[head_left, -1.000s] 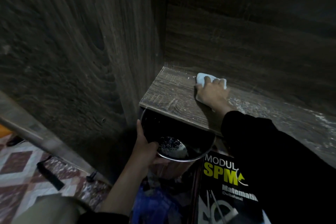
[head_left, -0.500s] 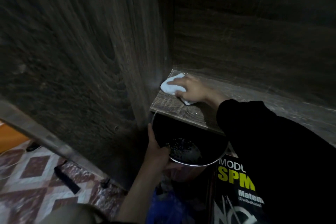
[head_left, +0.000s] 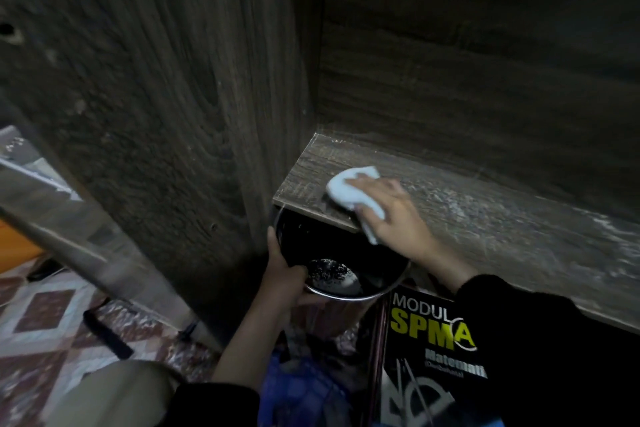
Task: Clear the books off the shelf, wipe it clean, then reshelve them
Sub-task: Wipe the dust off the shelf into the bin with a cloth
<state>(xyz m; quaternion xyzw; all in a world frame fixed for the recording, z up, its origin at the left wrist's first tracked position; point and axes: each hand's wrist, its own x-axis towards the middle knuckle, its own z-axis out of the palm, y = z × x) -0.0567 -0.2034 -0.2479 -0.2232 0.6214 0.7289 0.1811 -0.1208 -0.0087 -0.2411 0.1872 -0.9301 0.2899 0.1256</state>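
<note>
Nearest, low and right: black book (head_left: pixel 429 329), glossy cover toward the camera, "MODUL SPM" in white and yellow, "Matemati…" beneath. Long axis running from the viewer toward the shelf, title's top end farthest, spine on the left. Right side hidden behind a black sleeve (head_left: pixel 540 340), lower end lost in the dark; flat or leaning, cannot tell. Just left of it, something blue (head_left: pixel 298 388), too blurred to name.

Above that, under the shelf's front left corner: left hand (head_left: pixel 284 274) clamped on the near rim of a steel pot (head_left: pixel 388 284), fingers hooked inside; dark speckled contents hard to make out.

Farther: right hand (head_left: pixel 398 218) closed over a white cloth (head_left: pixel 346 192), pressing it onto the shelf (head_left: pixel 502 236) at the front edge near the left corner, one end of the cloth hanging past that edge. Hands apart, one above the board, one below.

Shelf of grey-brown woodgrain, long axis left to right, pale dusty streaks right of the cloth, right end cut off. Behind, dark back panel (head_left: pixel 485 80); at the left, side panel (head_left: pixel 173 114).
</note>
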